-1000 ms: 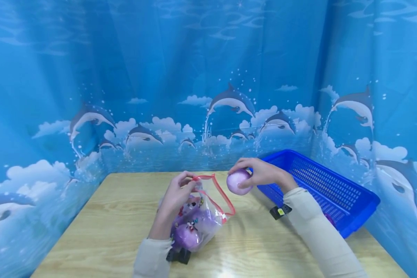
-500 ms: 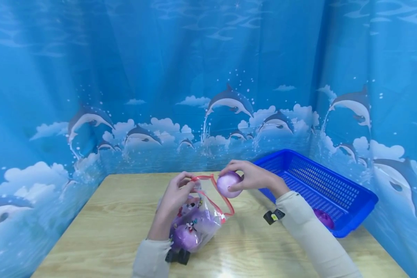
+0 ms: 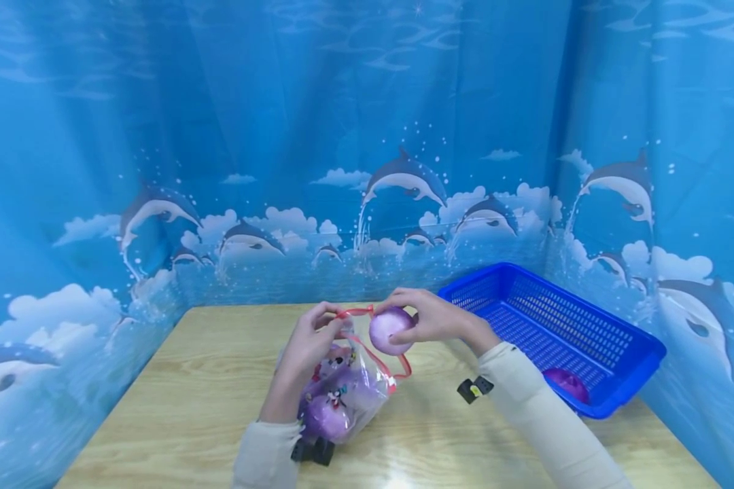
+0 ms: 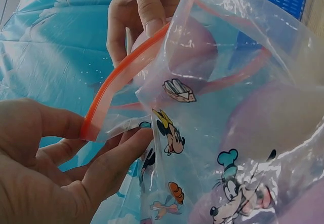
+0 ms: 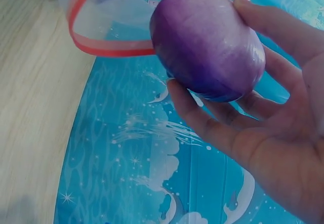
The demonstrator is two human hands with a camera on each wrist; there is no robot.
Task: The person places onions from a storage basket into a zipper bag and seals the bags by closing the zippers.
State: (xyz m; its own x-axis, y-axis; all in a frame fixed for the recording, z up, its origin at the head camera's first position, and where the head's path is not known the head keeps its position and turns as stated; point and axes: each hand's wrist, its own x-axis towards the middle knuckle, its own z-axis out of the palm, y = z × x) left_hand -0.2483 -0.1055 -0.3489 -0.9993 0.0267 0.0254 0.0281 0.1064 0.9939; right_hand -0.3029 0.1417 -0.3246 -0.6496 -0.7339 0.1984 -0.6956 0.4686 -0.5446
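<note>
My left hand [image 3: 315,333] pinches the rim of a clear zip bag [image 3: 373,397] at its upper left corner. The bag has a red zip strip [image 4: 114,77] and printed cartoon figures, and its mouth gapes towards the right. Inside it lie purple balls [image 3: 329,418], seen through the film. In the fingers and thumb of my right hand [image 3: 437,316] is a smooth, slightly oval purple ball [image 5: 207,44], paler on top. It is right at the bag's mouth, overlapping the red strip in the head view. From the left wrist, it shows partly through the film.
A blue perforated basket [image 3: 587,326] stands on the right of the wooden table [image 3: 208,380]. A dark magenta round thing [image 3: 567,386] lies at its near end, partly behind the right sleeve. A dolphin-print curtain [image 3: 318,136] hangs around the table's back and sides.
My right hand has carried the purple ball leftwards from beside the basket to the bag's mouth. My left hand and the bag have barely moved. More of the magenta thing shows in the basket.
</note>
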